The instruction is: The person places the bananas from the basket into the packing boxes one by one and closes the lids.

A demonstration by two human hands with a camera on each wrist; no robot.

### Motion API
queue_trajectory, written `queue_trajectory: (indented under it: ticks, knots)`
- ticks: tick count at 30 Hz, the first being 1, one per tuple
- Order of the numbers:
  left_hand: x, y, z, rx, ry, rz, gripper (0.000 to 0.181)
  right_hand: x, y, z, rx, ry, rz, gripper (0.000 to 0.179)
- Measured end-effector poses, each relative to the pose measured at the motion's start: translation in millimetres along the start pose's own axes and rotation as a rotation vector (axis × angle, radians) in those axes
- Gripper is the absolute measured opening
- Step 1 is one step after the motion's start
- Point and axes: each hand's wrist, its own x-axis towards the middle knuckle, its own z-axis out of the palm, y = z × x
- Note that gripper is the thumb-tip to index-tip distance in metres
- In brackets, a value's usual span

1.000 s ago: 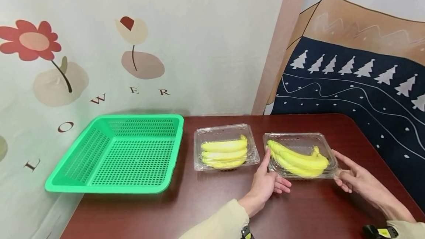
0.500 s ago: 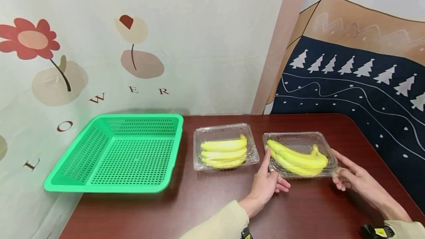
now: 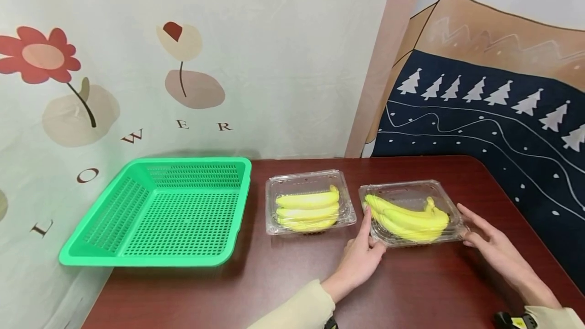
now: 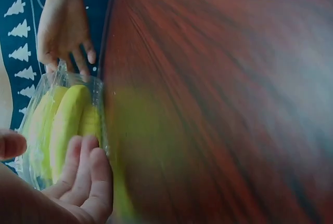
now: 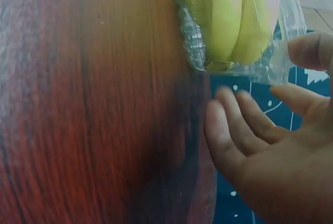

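A clear plastic clamshell box of bananas (image 3: 407, 220) lies between both hands at the right of the table. My left hand (image 3: 356, 263) grips its near left corner, thumb along the left end and fingers bent at the front edge. In the left wrist view, the fingers (image 4: 86, 177) overlap the box's side. At the opposite end, my right hand (image 3: 500, 253) pinches the corner between thumb and index finger; the right wrist view shows its other fingers (image 5: 231, 125) loosely bent below the box. A second clear clamshell box of bananas (image 3: 308, 209) sits to the left, untouched.
A green perforated plastic basket (image 3: 153, 260) stands on the left of the dark red-brown table (image 3: 283, 288). Behind rises a pale curtain with flower prints (image 3: 283, 65), joined on the right by a navy cloth with white trees (image 3: 484, 110).
The box between the hands has shifted slightly left and turned a little. My left hand's fingers have drawn in against its front edge. The right hand's lower fingers no longer show in the head view.
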Motion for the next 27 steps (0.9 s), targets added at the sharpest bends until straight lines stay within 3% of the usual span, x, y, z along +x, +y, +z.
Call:
queue_trajectory:
  ticks: [3,8,14,21,27]
  knots:
    - [-3.1,-1.1,-5.9,0.138,-0.004,0.026,0.085,-0.3,-2.4,1.6,-0.075,0.026,0.001,0.066]
    - [-9.7,-0.9,-13.3,0.244,0.0,0.071,0.083,0.7,-5.9,4.0,-0.141,0.038,0.003,0.067]
    - [-22.7,3.3,-19.6,0.392,0.014,0.186,0.077,0.3,-13.3,6.6,-0.224,0.086,-0.009,0.064]
    - [-35.2,13.6,-33.6,0.413,-0.007,0.259,0.073,0.2,-28.1,8.5,-0.288,0.129,-0.044,0.065]
    - [-35.8,21.4,-54.0,0.448,0.03,0.406,0.071,3.1,-41.2,9.4,-0.324,0.15,-0.085,0.066]
